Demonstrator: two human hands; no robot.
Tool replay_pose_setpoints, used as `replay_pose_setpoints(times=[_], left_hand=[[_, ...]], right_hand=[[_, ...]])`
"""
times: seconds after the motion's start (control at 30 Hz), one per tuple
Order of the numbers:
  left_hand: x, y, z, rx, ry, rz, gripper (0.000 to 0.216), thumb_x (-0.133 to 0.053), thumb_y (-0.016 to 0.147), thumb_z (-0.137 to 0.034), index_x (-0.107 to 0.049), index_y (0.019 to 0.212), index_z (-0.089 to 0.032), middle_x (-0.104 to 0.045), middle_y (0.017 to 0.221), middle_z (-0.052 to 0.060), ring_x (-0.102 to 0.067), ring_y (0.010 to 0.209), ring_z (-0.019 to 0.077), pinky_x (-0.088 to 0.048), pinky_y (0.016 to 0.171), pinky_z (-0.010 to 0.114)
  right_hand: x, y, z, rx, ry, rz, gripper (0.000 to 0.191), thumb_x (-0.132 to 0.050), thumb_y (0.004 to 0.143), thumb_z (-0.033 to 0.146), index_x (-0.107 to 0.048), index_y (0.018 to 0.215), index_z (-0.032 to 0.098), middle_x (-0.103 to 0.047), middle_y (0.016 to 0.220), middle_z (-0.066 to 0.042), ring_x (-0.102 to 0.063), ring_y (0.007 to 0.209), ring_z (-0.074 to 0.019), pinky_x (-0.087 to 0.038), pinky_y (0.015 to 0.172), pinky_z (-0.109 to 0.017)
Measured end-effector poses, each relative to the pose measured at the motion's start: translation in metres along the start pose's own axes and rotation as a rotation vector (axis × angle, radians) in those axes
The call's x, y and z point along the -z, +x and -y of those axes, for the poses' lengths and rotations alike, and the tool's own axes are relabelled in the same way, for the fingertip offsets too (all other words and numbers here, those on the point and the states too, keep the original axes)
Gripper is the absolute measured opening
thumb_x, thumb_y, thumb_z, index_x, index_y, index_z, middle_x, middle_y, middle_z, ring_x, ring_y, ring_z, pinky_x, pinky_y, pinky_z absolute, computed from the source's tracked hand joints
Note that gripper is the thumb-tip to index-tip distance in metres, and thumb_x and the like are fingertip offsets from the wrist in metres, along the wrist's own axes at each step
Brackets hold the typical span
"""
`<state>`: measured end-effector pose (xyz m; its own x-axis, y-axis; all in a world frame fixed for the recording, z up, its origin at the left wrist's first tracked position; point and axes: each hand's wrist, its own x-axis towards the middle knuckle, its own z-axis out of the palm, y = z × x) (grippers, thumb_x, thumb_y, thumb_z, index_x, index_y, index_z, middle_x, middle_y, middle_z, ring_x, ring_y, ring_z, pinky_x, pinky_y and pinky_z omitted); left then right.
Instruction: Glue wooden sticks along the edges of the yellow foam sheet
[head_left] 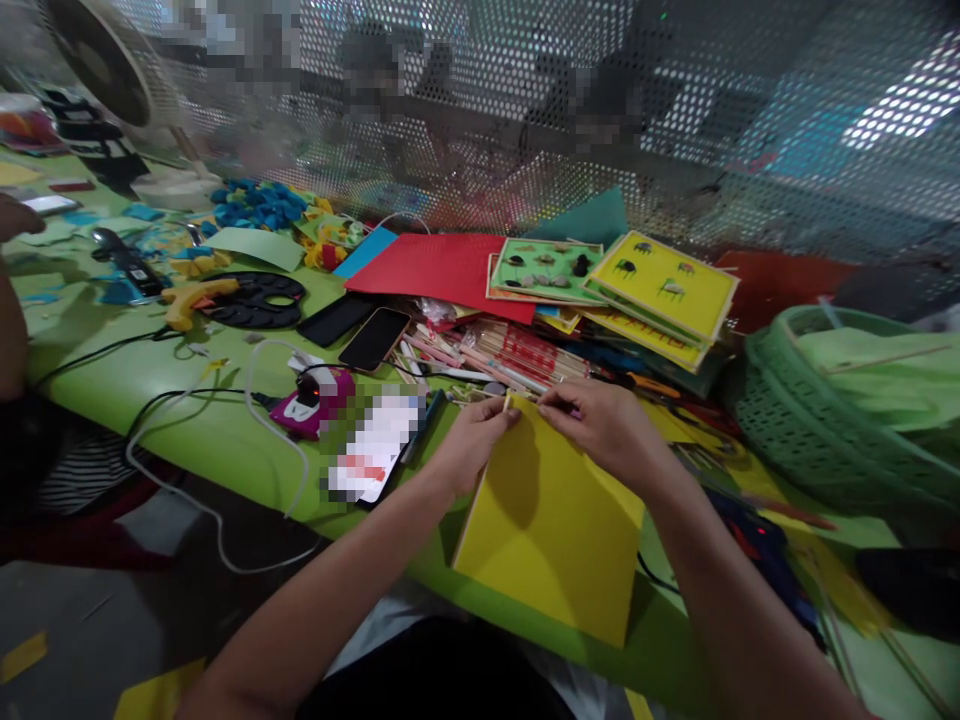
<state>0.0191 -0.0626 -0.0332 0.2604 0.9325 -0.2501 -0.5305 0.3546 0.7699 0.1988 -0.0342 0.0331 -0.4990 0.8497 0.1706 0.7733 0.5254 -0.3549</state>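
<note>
A yellow board (559,530) lies at a slant on the near edge of the green table in front of me. Its left edge carries a thin pale border. My left hand (478,440) pinches the board's far left corner between thumb and fingers. At the board's far edge, a little to the right, my right hand (600,425) is closed with its fingertips together. What those fingertips hold is too small and hidden to make out. Just beyond both hands lies a heap of thin sticks (517,355).
Left of the board are a phone (379,450), a purple power socket (311,400) and a loose white cable (217,520). Decorated yellow cards (667,290) and red sheets (427,270) are piled behind. A green basket (817,420) and a dark glue gun (765,550) are at right. Another person's hand (19,215) shows far left.
</note>
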Motion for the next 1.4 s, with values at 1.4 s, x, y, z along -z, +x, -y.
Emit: replay_pose_setpoints(times=[1.4], left_hand=[[0.001, 0.001, 0.002, -0.002, 0.066, 0.013, 0.034, -0.086, 0.066, -0.038, -0.074, 0.088, -0.015, -0.069, 0.071, 0.002, -0.061, 0.062, 0.0128, -0.045, 0.062, 0.024]], right_hand=[[-0.006, 0.000, 0.000, -0.052, 0.004, -0.008, 0.018, -0.049, 0.086, 0.025, -0.063, 0.075, 0.019, -0.065, 0.070, -0.004, -0.055, 0.062, -0.0159, -0.032, 0.060, -0.029]])
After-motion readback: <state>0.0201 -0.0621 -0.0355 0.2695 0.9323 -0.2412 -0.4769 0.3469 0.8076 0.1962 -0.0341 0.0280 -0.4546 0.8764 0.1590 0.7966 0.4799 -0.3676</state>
